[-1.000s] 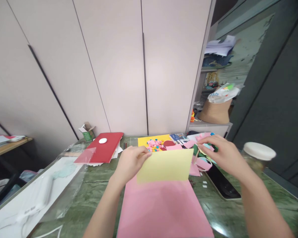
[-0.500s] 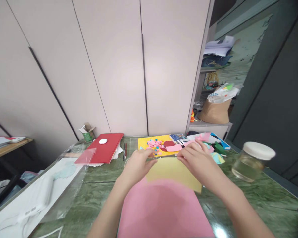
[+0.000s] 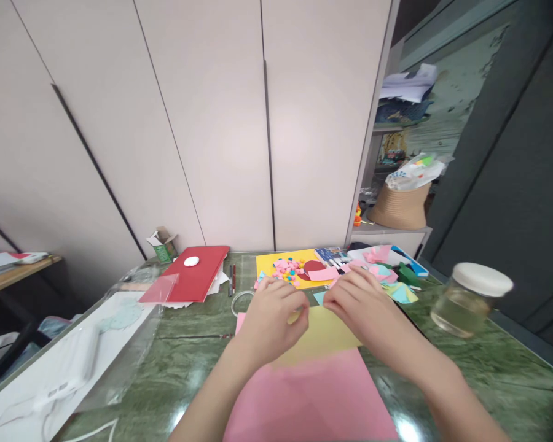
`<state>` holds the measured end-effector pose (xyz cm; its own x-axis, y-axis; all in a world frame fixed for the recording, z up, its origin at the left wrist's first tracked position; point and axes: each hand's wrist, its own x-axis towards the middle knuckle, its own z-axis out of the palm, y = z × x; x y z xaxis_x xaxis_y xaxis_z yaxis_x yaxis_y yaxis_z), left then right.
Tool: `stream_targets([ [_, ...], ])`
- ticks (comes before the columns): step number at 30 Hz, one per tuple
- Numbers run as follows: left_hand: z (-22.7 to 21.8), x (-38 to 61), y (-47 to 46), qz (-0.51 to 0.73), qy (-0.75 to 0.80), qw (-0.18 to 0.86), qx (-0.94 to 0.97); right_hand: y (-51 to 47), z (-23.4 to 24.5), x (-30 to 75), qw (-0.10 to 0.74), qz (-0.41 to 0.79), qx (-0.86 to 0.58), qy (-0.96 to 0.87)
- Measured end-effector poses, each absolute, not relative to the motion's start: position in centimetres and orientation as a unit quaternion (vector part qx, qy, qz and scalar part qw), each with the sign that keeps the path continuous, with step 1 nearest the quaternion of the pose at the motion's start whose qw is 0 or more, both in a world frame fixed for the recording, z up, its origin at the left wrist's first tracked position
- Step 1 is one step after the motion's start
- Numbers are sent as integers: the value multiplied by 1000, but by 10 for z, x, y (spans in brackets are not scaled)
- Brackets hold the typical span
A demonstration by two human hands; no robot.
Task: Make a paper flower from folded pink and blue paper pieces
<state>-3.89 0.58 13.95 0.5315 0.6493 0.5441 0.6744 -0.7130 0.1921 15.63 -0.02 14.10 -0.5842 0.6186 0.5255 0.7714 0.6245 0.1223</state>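
A yellow sheet of paper (image 3: 320, 337) hangs from my two hands above a large pink sheet (image 3: 308, 399) on the green table. My left hand (image 3: 276, 316) pinches its upper edge between thumb and curled fingers. Close by on the right, my right hand (image 3: 357, 301) grips the same edge with its fingertips bent down. The lower part of the yellow sheet is blurred and overlaps the pink one. Part of its left side is hidden behind my left hand.
Beyond my hands lies a yellow card (image 3: 267, 264) with small pink, yellow and blue pieces. A lidded jar (image 3: 470, 301) of liquid stands right. Left are a red folder (image 3: 203, 270), pens (image 3: 231, 280) and plastic-covered white paper (image 3: 105, 344). Paper scraps (image 3: 400, 291) lie at the back right.
My hands have come closer together along the yellow sheet's top edge, the left one moving right and slightly down. A white ring-shaped thing left of my hand is now uncovered.
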Motion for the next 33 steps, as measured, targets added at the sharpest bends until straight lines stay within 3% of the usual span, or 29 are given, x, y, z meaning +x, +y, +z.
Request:
stream_targets([
  [12,152,-91,25,-314,-476,-45,-820,1,162,224,326,-161,-504,-784],
  [19,153,-74,13,-418,-481,8,-770,3,154,197,271,-168,-476,-820],
  [25,140,-34,-6,-361,-404,-39,-839,-5,140,150,209,-210,-432,-852],
  [33,142,-38,-4,-353,-453,-51,-817,-2,139,155,244,-217,-425,-844],
])
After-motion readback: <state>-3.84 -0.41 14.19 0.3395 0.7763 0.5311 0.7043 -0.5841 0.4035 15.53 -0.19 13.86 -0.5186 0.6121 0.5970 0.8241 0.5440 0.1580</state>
